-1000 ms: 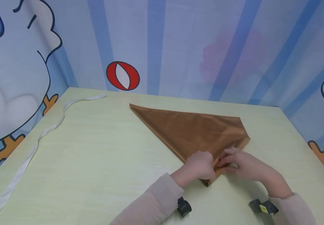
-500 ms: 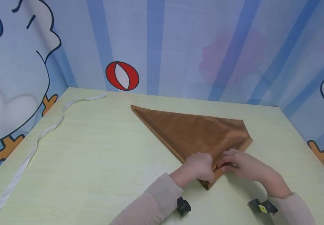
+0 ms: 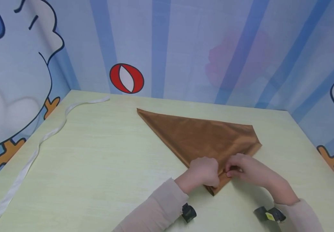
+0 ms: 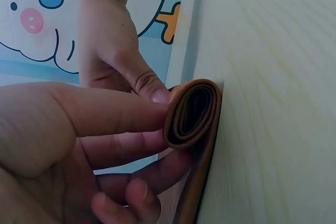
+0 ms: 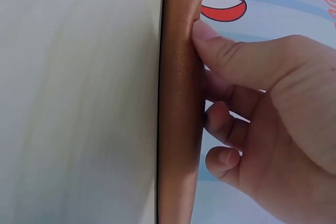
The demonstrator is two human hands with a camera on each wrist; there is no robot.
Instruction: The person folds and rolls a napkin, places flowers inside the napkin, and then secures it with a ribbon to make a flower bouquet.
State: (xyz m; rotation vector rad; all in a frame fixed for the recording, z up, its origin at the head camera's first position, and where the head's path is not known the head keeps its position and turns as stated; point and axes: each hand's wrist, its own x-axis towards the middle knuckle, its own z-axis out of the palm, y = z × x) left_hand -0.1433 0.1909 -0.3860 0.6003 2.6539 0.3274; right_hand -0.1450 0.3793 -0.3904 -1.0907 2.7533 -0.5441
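A brown satiny cloth (image 3: 195, 132) lies on the table as a pointed, roughly triangular shape, its near right edge turned into a flat roll. Its open end shows as a layered spiral (image 4: 194, 111) in the left wrist view. My left hand (image 3: 204, 170) grips the roll near that end, forefinger against the outer layer and other fingers beneath. A little further along the same edge, my right hand (image 3: 249, 169) pinches the roll. In the right wrist view its thumb (image 5: 231, 51) presses the rolled edge (image 5: 181, 93), with the other fingers curled behind.
A long white ribbon (image 3: 51, 133) lies in a wavy line down the left side of the table (image 3: 97, 161). Printed cartoon panels (image 3: 184, 48) stand along the back and both sides. Each wrist wears a small black camera.
The cloth has shifted slightly to the right and toward the person. My right fingers have drawn closer together on the rolled edge, while my left hand stays nearly in place.
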